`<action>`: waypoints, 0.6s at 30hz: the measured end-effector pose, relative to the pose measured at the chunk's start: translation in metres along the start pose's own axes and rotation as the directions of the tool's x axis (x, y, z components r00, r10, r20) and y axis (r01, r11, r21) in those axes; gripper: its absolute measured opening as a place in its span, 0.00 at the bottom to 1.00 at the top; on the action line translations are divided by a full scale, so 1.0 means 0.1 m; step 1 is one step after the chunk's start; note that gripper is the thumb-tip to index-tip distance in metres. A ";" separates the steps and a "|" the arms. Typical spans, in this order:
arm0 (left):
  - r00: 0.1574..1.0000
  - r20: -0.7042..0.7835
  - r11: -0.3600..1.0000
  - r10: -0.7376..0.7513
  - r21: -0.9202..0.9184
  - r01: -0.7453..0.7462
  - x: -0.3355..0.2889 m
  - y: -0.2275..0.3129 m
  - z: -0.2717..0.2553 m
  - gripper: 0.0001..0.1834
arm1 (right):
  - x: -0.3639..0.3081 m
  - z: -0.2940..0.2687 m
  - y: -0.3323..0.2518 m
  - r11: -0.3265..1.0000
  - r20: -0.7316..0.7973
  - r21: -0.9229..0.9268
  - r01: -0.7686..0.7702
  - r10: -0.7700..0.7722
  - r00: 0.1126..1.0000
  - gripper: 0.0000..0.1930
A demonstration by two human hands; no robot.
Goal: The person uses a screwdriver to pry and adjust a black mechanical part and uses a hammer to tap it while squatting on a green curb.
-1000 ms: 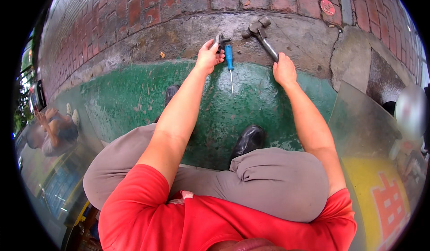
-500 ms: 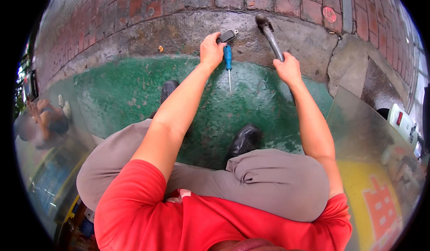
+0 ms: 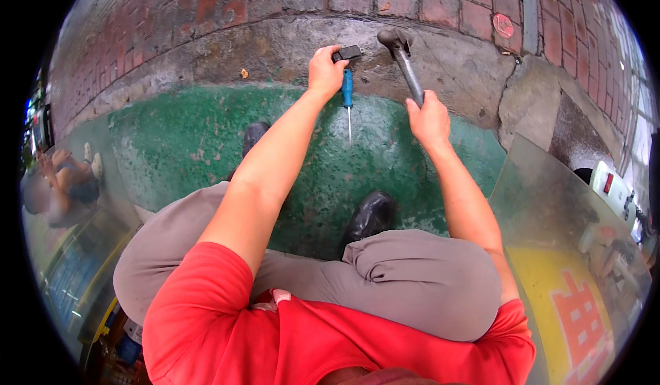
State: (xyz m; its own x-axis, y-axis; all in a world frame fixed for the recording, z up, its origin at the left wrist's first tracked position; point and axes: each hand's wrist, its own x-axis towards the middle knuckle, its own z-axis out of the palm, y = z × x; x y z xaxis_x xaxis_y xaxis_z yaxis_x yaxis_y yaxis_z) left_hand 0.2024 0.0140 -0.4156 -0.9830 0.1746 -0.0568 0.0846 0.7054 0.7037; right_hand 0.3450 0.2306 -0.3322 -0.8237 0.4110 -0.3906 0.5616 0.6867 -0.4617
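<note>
My left hand [image 3: 326, 73] is closed on a small dark rectangular block [image 3: 348, 53], padlock-like with a small light metal piece at its right end, at the concrete strip. In my right hand [image 3: 430, 119] is a claw hammer [image 3: 407, 67], gripped by its dark handle. The hammer's head points away from me, just right of the block and apart from it. Beside my left hand lies a screwdriver [image 3: 348, 89] with a blue handle. Its thin shaft points toward me over the green floor.
Painted green floor [image 3: 192, 137] meets a bare concrete strip [image 3: 282, 41], with red brick paving [image 3: 206, 3] beyond. My black shoe [image 3: 371, 214] is below the screwdriver. Clear panels [image 3: 543, 199] stand at both sides. A white device [image 3: 610, 185] is at the right.
My right hand and the hammer have shifted left, bringing the hammer head nearer the block. My left hand stays on the block, which has turned slightly. The screwdriver still lies there.
</note>
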 end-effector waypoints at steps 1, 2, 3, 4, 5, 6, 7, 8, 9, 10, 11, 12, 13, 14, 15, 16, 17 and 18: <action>0.998 0.038 0.998 -0.050 -0.045 0.052 -0.02 -0.01 -0.02 0.22 | 0.02 0.03 0.08 0.996 -0.040 -0.091 0.003 -0.006 0.999 0.16; 0.992 0.078 0.990 -0.099 -0.089 0.106 -0.06 -0.01 -0.05 0.22 | 0.05 0.05 0.16 0.983 -0.079 -0.181 0.001 -0.016 0.997 0.16; 0.982 0.119 0.978 -0.149 -0.128 0.164 -0.09 -0.02 -0.07 0.23 | 0.08 0.04 0.22 0.975 -0.032 -0.221 -0.036 0.030 0.999 0.15; 0.984 0.102 0.973 -0.145 -0.165 0.161 -0.11 -0.07 -0.07 0.23 | 0.10 0.07 0.32 0.970 -0.037 -0.240 -0.033 0.025 0.999 0.15; 0.986 0.085 0.967 -0.142 -0.202 0.157 -0.15 -0.14 -0.05 0.23 | 0.11 0.13 0.46 0.966 -0.041 -0.259 -0.029 0.019 0.999 0.15; 0.987 0.067 0.960 -0.143 -0.235 0.155 -0.19 -0.21 -0.04 0.23 | 0.11 0.14 0.46 0.961 -0.041 -0.275 -0.023 0.012 0.999 0.15; 0.982 0.077 0.945 -0.171 -0.269 0.186 -0.23 -0.28 -0.03 0.23 | 0.10 0.18 0.45 0.961 -0.060 -0.276 -0.026 0.010 0.998 0.16; 0.976 0.086 0.928 -0.200 -0.302 0.217 -0.27 -0.35 -0.03 0.22 | 0.11 0.22 0.42 0.955 -0.121 -0.293 0.052 -0.091 0.989 0.16; 0.968 0.097 0.909 -0.230 -0.333 0.249 -0.30 -0.41 -0.03 0.21 | 0.11 0.21 0.27 0.941 -0.176 -0.312 0.127 -0.189 0.966 0.16; 0.966 0.121 0.917 -0.229 -0.305 0.256 -0.30 -0.37 -0.05 0.21 | 0.10 0.22 0.16 0.922 -0.237 -0.339 0.189 -0.278 0.931 0.16; 0.962 0.144 0.924 -0.231 -0.276 0.263 -0.30 -0.34 -0.07 0.21 | 0.17 0.32 0.10 0.918 -0.225 -0.260 0.301 -0.360 0.905 0.15; 0.959 0.166 0.932 -0.228 -0.247 0.264 -0.29 -0.28 -0.10 0.21 | 0.24 0.44 0.04 0.909 -0.177 -0.076 0.410 -0.417 0.892 0.15; 0.958 0.166 0.940 -0.233 -0.215 0.266 -0.29 -0.26 -0.14 0.20 | 0.26 0.48 -0.18 0.928 -0.001 -0.032 0.370 -0.370 0.929 0.14; 0.957 0.165 0.946 -0.240 -0.183 0.268 -0.30 -0.25 -0.16 0.20 | 0.25 0.53 -0.39 0.940 0.129 -0.015 0.340 -0.336 0.933 0.16; 0.956 0.166 0.952 -0.241 -0.153 0.266 -0.29 -0.22 -0.18 0.20 | 0.28 0.67 -0.52 0.957 0.221 0.006 0.289 -0.283 0.933 0.18; 0.963 0.159 0.963 -0.219 -0.126 0.240 -0.28 -0.20 -0.19 0.20 | 0.28 0.64 -0.72 0.972 0.329 -0.018 0.234 -0.215 0.919 0.21; 0.968 0.153 0.972 -0.197 -0.100 0.213 -0.27 -0.18 -0.20 0.20 | 0.29 0.75 -0.77 0.970 0.341 -0.025 0.240 -0.217 0.914 0.23; 0.973 0.147 0.980 -0.177 -0.070 0.188 -0.27 -0.16 -0.23 0.20 | 0.31 0.85 -0.80 0.969 0.356 -0.028 0.247 -0.221 0.908 0.24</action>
State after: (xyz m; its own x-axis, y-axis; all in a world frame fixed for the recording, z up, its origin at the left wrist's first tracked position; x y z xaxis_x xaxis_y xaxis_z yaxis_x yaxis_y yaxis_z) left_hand 0.2243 -0.0175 -0.4093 -0.9477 0.1462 -0.2836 -0.1136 0.6760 0.7281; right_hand 0.2813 0.1378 -0.3752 -0.8440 0.0076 -0.5363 0.3383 0.7835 -0.5212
